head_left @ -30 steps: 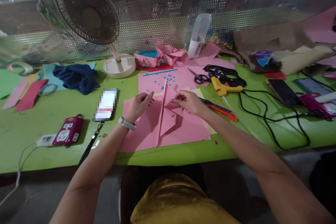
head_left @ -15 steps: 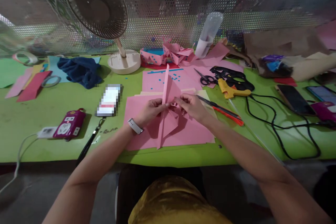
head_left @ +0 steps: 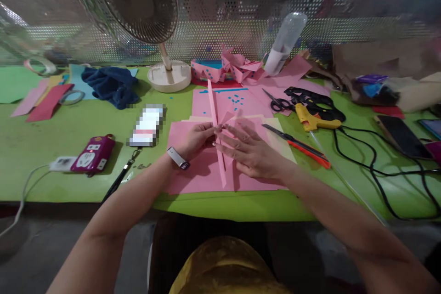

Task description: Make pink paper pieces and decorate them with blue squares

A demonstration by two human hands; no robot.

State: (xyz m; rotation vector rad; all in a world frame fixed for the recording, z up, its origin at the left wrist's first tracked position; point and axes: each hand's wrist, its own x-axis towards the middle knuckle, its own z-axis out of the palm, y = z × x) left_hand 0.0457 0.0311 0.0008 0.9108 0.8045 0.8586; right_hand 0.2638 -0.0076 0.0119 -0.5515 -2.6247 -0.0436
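Observation:
Pinched between the fingertips of my left hand (head_left: 200, 137) is a folded pink paper (head_left: 220, 165) with a long narrow edge strip. It stands up on edge over a stack of pink sheets (head_left: 186, 179). My right hand (head_left: 253, 151) lies against the paper's right side, its fingers stretched out and spread, the fingertips touching near the left thumb. Part of the folds is hidden behind the right fingers. Just right of that hand a red utility knife (head_left: 306, 150) rests partly on a cream sheet (head_left: 280, 133).
Behind stand folded pink paper shapes (head_left: 237, 68), a fan (head_left: 168, 78) and a clear bottle (head_left: 285, 41). Scissors (head_left: 279, 103) and a yellow glue gun (head_left: 308, 118) with a looping black cord lie right. Leftward are a phone (head_left: 148, 125) and a purple power strip (head_left: 93, 154).
My right hand has gone from a pinch to spread fingers against the paper. The folded paper's long strip now leans the other way, its top to the left.

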